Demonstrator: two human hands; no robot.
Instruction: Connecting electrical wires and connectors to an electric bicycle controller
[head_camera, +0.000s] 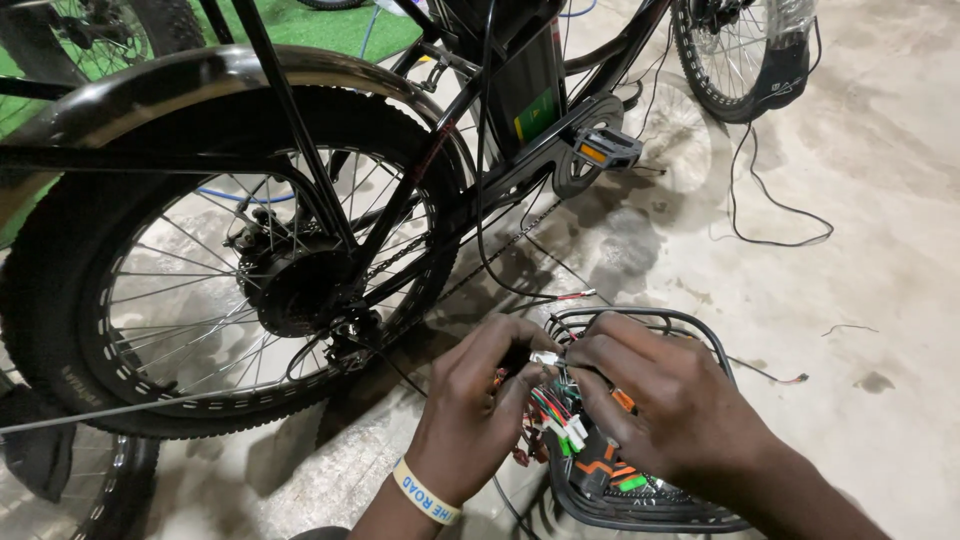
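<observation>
wire bundle (553, 408), pinched with its white connector (545, 357) in both left hand (470, 400) and right hand (660, 400) grips, could be strained or mismatched if tugged.

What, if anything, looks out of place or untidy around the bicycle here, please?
Loose black cables trail across the stained concrete floor, unconnected. Both hands, left hand and right hand, work a tangled bundle of coloured wires spilling over a black tray.
</observation>
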